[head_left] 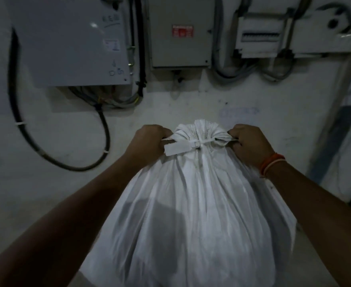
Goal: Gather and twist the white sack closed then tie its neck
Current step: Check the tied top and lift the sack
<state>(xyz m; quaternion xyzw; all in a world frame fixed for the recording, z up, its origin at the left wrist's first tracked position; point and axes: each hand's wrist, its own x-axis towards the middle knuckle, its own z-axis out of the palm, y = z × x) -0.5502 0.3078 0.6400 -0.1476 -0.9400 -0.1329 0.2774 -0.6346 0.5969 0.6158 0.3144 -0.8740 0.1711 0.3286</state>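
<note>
A full white sack (191, 214) stands upright in front of me, its top gathered into a bunched neck (197, 131). A white tie strip with a flat tag (183, 147) runs across the neck. My left hand (147, 141) is closed on the neck's left side, beside the tag. My right hand (251, 143), with an orange band at the wrist, is closed on the neck's right side, where the strip's end goes into the fist. Whether each fist grips the strip or the cloth is hidden.
A pale wall stands just behind the sack, carrying grey electrical boxes (178, 32), a white breaker panel (261, 36) and bundled cables. A thick black cable (52, 158) loops down the wall at left. A blue surface (340, 150) leans at right.
</note>
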